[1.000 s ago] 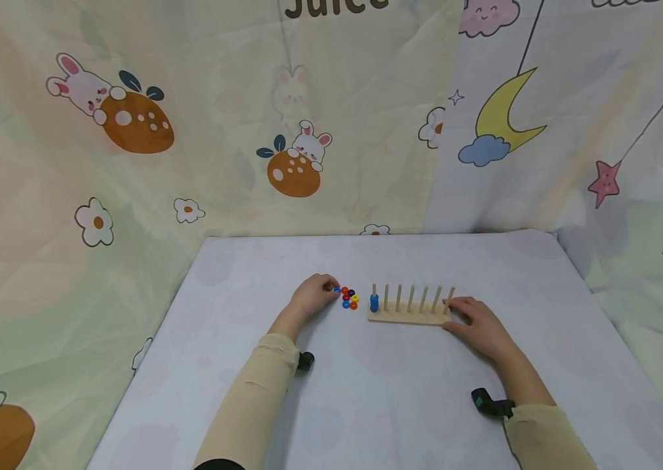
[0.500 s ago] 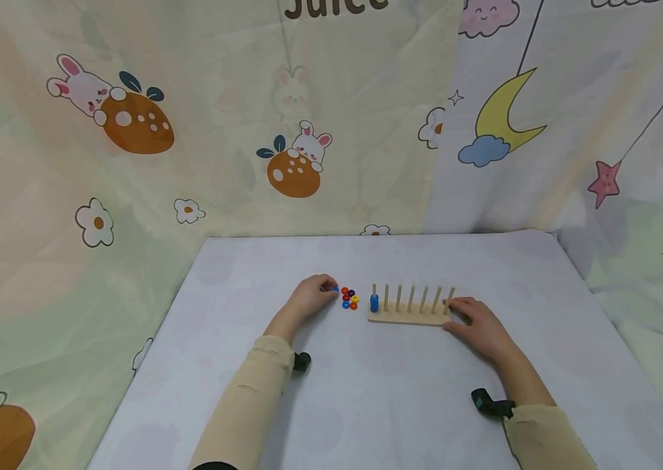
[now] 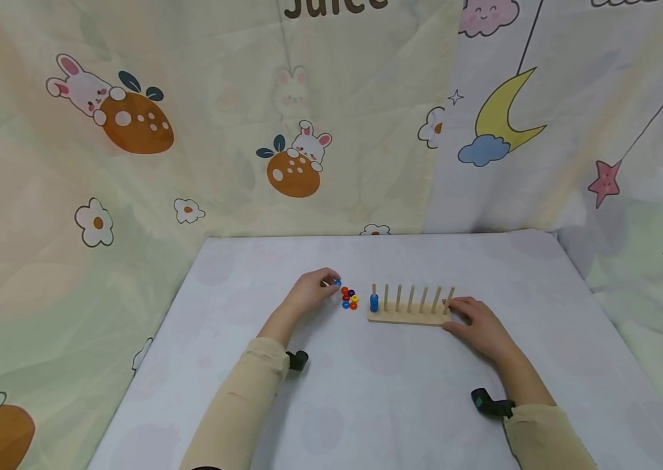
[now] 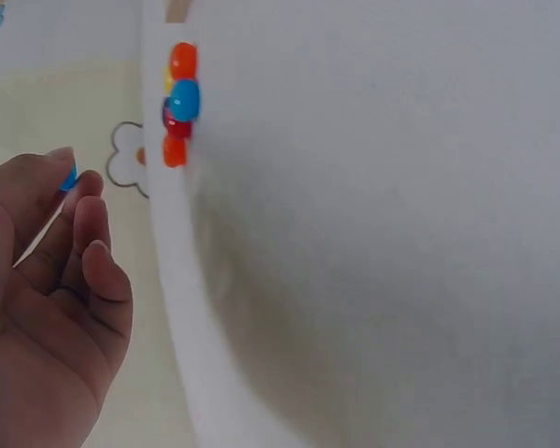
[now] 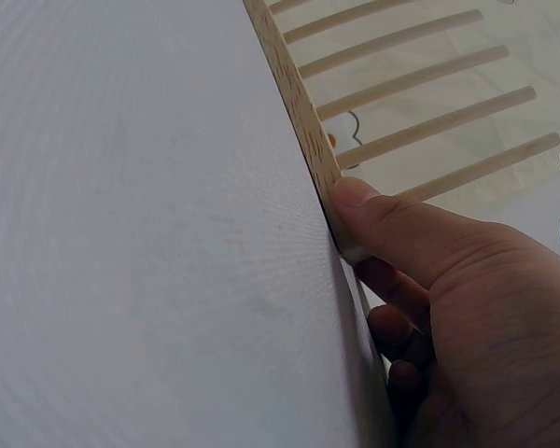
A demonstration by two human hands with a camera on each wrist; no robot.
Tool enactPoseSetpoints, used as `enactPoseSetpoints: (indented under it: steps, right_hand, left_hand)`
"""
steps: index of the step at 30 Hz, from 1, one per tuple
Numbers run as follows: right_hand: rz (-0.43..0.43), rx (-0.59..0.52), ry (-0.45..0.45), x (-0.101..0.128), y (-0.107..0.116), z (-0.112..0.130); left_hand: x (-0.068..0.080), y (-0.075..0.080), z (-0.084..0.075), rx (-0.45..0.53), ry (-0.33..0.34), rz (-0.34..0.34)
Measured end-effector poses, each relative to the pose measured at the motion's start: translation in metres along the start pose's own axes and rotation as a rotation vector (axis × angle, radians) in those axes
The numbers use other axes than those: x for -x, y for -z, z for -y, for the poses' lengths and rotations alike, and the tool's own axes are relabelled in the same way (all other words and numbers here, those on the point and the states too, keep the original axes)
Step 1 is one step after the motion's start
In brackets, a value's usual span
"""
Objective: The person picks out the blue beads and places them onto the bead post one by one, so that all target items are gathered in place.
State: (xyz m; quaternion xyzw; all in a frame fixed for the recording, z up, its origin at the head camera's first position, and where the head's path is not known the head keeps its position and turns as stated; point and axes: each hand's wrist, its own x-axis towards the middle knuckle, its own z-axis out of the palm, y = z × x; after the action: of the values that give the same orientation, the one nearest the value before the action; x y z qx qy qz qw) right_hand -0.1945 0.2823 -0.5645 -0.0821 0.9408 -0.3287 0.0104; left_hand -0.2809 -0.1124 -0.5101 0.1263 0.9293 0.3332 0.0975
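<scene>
A wooden peg board [image 3: 407, 317] with several upright pegs lies mid-table; blue beads [image 3: 374, 303] are stacked on its leftmost peg. My right hand [image 3: 472, 320] grips the board's right end, thumb on the base edge [image 5: 329, 177]. A small pile of coloured beads [image 3: 349, 298] lies left of the board. My left hand [image 3: 315, 292] is raised just above the table beside the pile and pinches a blue bead [image 3: 337, 282] between thumb and fingertips; the blue bead [image 4: 68, 177] shows at the fingertips in the left wrist view, the pile [image 4: 178, 103] beyond.
The table [image 3: 366, 391] is covered in a pale cloth. Cartoon-print fabric [image 3: 131, 130] hangs behind and at both sides, close to the table's edges. Black wrist-camera mounts [image 3: 486, 401] sit on both forearms.
My left hand has lifted slightly up and away from the pile with a blue bead in its fingertips. The right hand and board have not moved.
</scene>
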Motion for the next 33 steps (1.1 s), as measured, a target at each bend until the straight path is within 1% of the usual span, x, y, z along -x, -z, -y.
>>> enactPoseSetpoints:
  steps: [6, 13, 20, 26, 30, 33]
  right_hand:
    - [0.001, 0.002, 0.008, 0.0, -0.001, -0.001]
    - [0.003, -0.004, 0.013, 0.0, 0.0, -0.002]
    - [-0.015, -0.006, 0.03, 0.002, -0.001, -0.002]
    - [-0.013, -0.002, 0.032, 0.002, 0.0, -0.001]
    - [-0.011, -0.003, 0.031, 0.002, 0.0, 0.0]
    - [-0.01, -0.006, 0.032, 0.003, 0.0, -0.001]
  left_hand:
    - [0.007, 0.005, -0.015, 0.01, -0.037, -0.007]
    - [0.015, 0.009, -0.038, 0.043, -0.144, -0.012]
    - [0.019, 0.004, -0.058, 0.058, -0.216, 0.002]
    - [0.019, -0.003, -0.068, 0.064, -0.269, 0.006]
    - [0.019, -0.007, -0.073, 0.068, -0.289, 0.019]
    - [0.019, -0.008, -0.075, 0.071, -0.291, 0.018]
